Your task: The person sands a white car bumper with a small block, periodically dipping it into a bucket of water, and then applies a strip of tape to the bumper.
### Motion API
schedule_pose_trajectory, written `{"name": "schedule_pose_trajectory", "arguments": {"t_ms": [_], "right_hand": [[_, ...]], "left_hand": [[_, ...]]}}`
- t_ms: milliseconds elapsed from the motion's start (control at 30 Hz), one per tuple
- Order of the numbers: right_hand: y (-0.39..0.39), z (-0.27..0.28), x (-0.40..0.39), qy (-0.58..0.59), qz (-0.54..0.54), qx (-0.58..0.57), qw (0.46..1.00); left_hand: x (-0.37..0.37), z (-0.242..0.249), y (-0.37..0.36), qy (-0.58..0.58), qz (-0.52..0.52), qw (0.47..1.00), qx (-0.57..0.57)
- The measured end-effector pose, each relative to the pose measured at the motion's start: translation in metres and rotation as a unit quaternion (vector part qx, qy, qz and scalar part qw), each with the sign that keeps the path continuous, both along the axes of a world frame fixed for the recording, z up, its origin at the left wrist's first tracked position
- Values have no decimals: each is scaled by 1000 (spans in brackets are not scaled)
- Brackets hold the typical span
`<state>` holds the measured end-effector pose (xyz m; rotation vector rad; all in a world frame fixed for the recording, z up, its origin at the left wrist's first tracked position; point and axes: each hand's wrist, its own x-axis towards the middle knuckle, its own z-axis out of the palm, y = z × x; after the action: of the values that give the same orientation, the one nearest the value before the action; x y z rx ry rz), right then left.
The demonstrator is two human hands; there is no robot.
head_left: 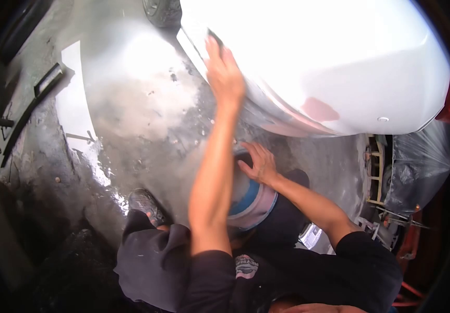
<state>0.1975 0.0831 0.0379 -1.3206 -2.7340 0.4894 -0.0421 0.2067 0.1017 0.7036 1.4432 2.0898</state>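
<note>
While left fingers point(214, 51) touch the car point(339, 57), right fingers point(254, 151) seemingly touch a bucket point(253, 204).

Bare floor point(141, 115) leaves passage left of the left forearm point(212, 182), in the upper-left and centre-left frame; the white car body point(360, 78) blocks the upper right; the left hand point(226, 81) lies against its edge; the bucket point(259, 208), right hand point(260, 164) over its mouth, obstructs the centre; a floor gap separates bucket and car; a curved black strip point(25, 117) bounds the far left.
</note>
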Motion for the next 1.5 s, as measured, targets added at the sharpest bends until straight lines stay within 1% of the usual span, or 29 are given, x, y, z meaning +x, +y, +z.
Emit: {"name": "schedule_pose_trajectory", "arguments": {"t_ms": [67,100,167,200,233,300,333,367,433,500,533,567,633,700,767,833,900,967,1000,1100,1133,1167,1233,1267,1300,1333,1367,1433,1500], "right_hand": [[-2,-6,4,-22,-6,10,1000],[-1,-13,8,-21,-5,13,1000],[2,-27,18,-26,8,42,999],[-2,-4,2,9,16,52,998],[-6,-4,3,4,12,45,999],[-4,-4,2,0,3,23,1000],[-5,-4,4,2,3,19,1000],[-1,-4,2,11,3,25,1000],[-7,-10,7,-6,1,49,999],[-7,-17,8,-6,3,57,998],[-3,-11,8,-13,11,58,998],[-3,-7,8,0,19,42,999],[-3,-6,5,3,22,52,998],[-12,-2,9,-12,19,54,998],[2,-7,4,-16,14,71,997],[1,-12,8,-3,2,6,1000],[1,-7,6,-20,0,29,999],[-4,0,2,-11,11,32,999],[-4,1,0,11,17,51,999],[-5,-8,9,-6,23,66,998],[-9,-8,10,-3,19,63,998],[-9,-9,10,-17,4,34,999],[-1,-11,7,-30,-7,13,999],[2,-11,7,-11,10,33,999],[0,-9,8,7,24,50,998],[0,-7,5,-16,18,45,999],[-4,-7,8,-18,19,42,999],[1,-4,4,-36,13,43,998],[6,-3,1,-10,18,51,998]], "left_hand": [[58,-10,-39,32,11,999,-15],[71,-15,-45,55,23,998,-30],[48,-21,-25,35,11,999,-17],[33,-26,-16,15,-2,1000,-10],[14,-27,-10,10,-6,1000,-17],[-29,-14,6,-44,-54,998,9],[-19,-23,9,-14,-32,999,-19],[7,-28,3,-5,-31,999,-13],[59,-19,-38,13,15,999,-38],[53,-19,-30,26,14,999,-34],[49,-17,-28,30,19,999,-37],[32,-20,-14,23,18,999,-37],[-22,-18,7,-12,-38,999,-11],[-1,-15,-7,4,-33,999,-19],[27,-6,-19,31,-27,999,-14],[63,-4,-44,55,7,998,-21],[35,-6,-21,59,17,997,-40],[-17,-12,7,9,-43,999,-23],[-28,-5,9,41,-16,999,-11],[18,-5,-16,81,-1,996,-29],[47,-7,-35,94,15,995,4],[53,-7,-37,97,13,995,2],[54,-5,-32,61,35,997,27],[33,-10,-9,43,49,998,21],[-4,-7,13,4,24,999,23],[-32,-3,25,-37,-1,999,23],[-35,-10,25,-39,0,999,20],[-45,-10,33,23,10,1000,10],[-10,-12,12,40,18,999,-1]]}}
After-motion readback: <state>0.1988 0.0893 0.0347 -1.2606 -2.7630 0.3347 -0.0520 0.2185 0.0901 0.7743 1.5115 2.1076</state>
